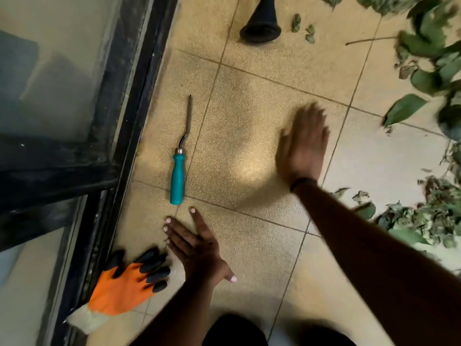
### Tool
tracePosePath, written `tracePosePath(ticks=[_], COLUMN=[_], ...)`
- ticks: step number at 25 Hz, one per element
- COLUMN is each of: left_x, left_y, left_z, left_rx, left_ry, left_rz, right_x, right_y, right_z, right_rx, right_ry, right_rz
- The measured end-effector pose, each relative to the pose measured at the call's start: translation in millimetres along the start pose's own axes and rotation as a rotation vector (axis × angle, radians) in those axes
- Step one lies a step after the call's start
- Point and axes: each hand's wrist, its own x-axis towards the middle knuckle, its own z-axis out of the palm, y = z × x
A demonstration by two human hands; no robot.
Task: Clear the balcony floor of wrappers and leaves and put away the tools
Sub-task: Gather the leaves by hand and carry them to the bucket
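Teal-handled tool (pixel 177 177) lies on the tiles just beyond the left hand's (pixel 197 248) straight, empty fingers, not yet put away. Leaves (pixel 424 216) lie heaped well right of the right hand's (pixel 303 143) blurred, spread fingers: most clearing remains.

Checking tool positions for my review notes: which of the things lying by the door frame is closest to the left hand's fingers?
The teal-handled tool: its handle end lies just beyond the left hand's fingers, while the orange glove sits beside the wrist.
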Motion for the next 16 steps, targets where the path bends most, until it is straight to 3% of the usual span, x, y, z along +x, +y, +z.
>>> tracePosePath(ticks=[3,7,9,13,16], left_x=[-3.7,-5.0,-15.4,18.8,72.9], left_y=[-0.9,4.4,25.0,130.1,218.6], left_z=[1.7,0.8,-9.7,-102.4,-176.2], left_rx=[0.006,-0.022,-0.027,-0.326,-0.184], left_ry=[-0.046,-0.031,0.167,0.522,0.396], left_rz=[-0.020,-0.039,0.023,0.425,0.381], right_x=[-52.0,-36.9,-45.9,-38.3,-44.4], right_y=[-26.9,-15.1,-20.6,-15.7,-16.4], right_z=[20.5,15.9,16.7,15.7,15.5], right_rx=[-0.016,-0.024,-0.069,-0.017,0.004], right_ry=[-0.146,-0.155,-0.191,-0.230,-0.238], right_rz=[-0.136,-0.076,-0.077,-0.102,-0.078])
